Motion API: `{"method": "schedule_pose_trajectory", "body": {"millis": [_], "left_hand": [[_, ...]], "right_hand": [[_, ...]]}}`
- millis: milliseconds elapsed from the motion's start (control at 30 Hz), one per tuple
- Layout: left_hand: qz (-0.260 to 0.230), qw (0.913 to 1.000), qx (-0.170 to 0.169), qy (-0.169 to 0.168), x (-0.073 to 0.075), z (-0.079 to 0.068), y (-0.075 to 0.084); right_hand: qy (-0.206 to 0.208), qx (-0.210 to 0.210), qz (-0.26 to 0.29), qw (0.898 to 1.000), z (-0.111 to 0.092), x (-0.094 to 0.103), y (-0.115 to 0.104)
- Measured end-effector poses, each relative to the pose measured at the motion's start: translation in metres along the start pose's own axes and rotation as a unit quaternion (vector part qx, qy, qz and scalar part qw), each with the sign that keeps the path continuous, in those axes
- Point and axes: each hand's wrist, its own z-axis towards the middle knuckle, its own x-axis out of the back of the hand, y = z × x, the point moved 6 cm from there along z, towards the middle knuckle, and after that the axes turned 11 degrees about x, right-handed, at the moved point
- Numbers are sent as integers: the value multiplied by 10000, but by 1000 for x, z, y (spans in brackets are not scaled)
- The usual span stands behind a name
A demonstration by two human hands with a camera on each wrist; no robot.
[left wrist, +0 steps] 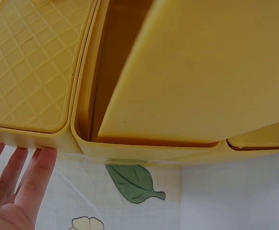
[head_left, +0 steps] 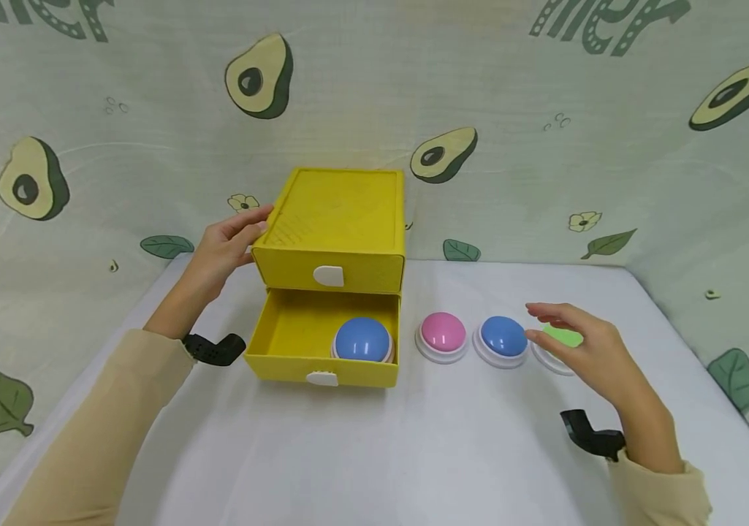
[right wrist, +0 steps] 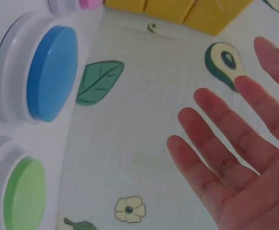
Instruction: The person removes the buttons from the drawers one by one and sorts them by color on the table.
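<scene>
My left hand (head_left: 224,248) rests its fingertips against the left side of a yellow two-drawer box (head_left: 335,212); the left wrist view shows the fingers (left wrist: 36,182) lying straight along it. The lower drawer (head_left: 295,321) is pulled out, and a blue dome push button (head_left: 362,340) with a white base sits in its right part. Over to the right, my right hand (head_left: 587,351) hovers with fingers apart and nothing between them. It partly hides a green push button (head_left: 563,336), seen from the side in the right wrist view (right wrist: 25,196).
Between box and right hand, a pink push button (head_left: 443,334) and another blue push button (head_left: 504,337) stand in a row on the white table (head_left: 374,460). The upper drawer (head_left: 295,269) is closed. Behind hangs a cloth (head_left: 361,88) printed with avocados and leaves.
</scene>
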Motion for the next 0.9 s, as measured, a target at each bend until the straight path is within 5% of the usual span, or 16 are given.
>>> {"method": "schedule_pose_trajectory", "body": {"millis": [267,500,900], "left_hand": [[36,10000,-64,-16,-2,1,3],[-16,10000,-19,-1,-1,0,2],[-56,10000,-40,-15,-1,-1,2]], "right_hand": [[-91,641,182,9977,16,-8,-41],[-480,1437,783,9854,37,-32,-85],[-988,1835,1435,9675,62,-82,-130]]}}
